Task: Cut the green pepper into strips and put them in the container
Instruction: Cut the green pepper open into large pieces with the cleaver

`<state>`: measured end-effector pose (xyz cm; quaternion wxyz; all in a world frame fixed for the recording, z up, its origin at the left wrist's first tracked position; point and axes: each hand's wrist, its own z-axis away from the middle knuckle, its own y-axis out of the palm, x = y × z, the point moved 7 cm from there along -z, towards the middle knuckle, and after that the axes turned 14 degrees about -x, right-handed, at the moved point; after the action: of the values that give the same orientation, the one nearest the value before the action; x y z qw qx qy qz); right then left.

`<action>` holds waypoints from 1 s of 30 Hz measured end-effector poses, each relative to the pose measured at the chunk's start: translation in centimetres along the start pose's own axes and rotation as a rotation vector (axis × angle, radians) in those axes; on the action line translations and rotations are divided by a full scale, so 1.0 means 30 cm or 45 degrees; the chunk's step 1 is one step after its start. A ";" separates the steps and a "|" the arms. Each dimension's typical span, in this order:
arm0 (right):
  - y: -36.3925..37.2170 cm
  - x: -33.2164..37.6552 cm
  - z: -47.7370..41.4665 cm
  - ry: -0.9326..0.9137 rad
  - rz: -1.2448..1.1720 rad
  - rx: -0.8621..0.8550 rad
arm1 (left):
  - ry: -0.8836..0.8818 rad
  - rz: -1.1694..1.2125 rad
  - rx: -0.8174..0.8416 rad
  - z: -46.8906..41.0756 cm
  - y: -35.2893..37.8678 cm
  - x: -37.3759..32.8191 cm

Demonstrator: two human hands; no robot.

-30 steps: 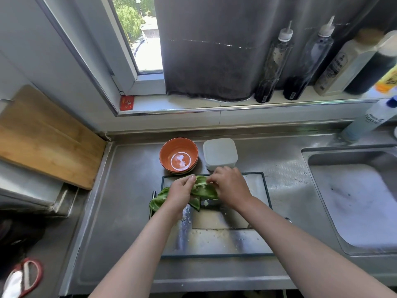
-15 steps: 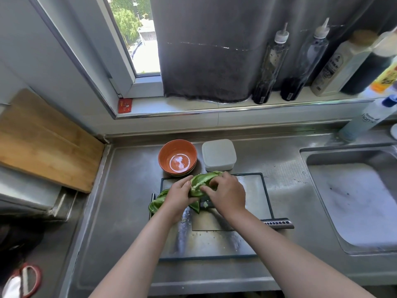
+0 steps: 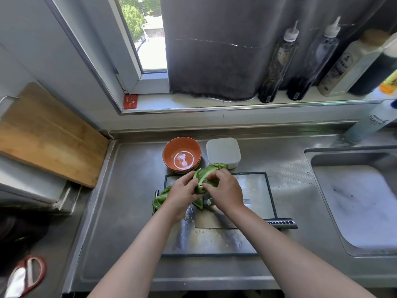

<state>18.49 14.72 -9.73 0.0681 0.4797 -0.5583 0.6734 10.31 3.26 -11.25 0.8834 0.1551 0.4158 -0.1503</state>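
Over the board's [image 3: 255, 190] far edge, left hand [image 3: 182, 195] is gripping the opened green pepper [image 3: 205, 174], right hand [image 3: 226, 190] pinching its pith; best stripping it clean and flattening it before slicing. Just behind, the container [image 3: 223, 150] is waiting.

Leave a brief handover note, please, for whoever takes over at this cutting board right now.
Left hand and right hand both grip one green pepper piece above the far edge of the cutting board.
More pepper pieces lie at the board's left edge; the knife lies on the board, unheld.
The white container sits just behind the board.
Done: pepper split open. Left: cut strips, load the container.
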 end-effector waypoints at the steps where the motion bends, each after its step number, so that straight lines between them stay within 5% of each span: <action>1: -0.002 0.006 0.001 -0.045 0.017 -0.004 | -0.008 0.005 0.011 0.002 -0.003 0.002; 8: -0.007 0.045 0.025 -0.415 0.296 -0.175 | -0.068 -0.004 0.053 -0.003 -0.014 0.025; 13: 0.008 -0.054 -0.001 -0.320 0.555 0.131 | 0.094 -0.304 -0.036 -0.042 -0.070 0.007; 19: -0.067 -0.008 -0.039 -0.290 0.160 -0.075 | 0.374 -0.664 0.043 -0.024 -0.063 -0.032; 23: -0.024 -0.001 -0.081 -0.239 0.067 0.161 | 0.403 -0.710 0.138 0.005 -0.030 -0.052; 30: -0.026 -0.004 -0.086 -0.288 -0.121 0.192 | 0.409 -0.872 0.205 -0.009 -0.017 -0.066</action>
<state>17.58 17.17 -9.06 0.0004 0.5823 -0.4869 0.6511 8.72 3.20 -9.96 0.6907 0.0976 0.5636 -0.4426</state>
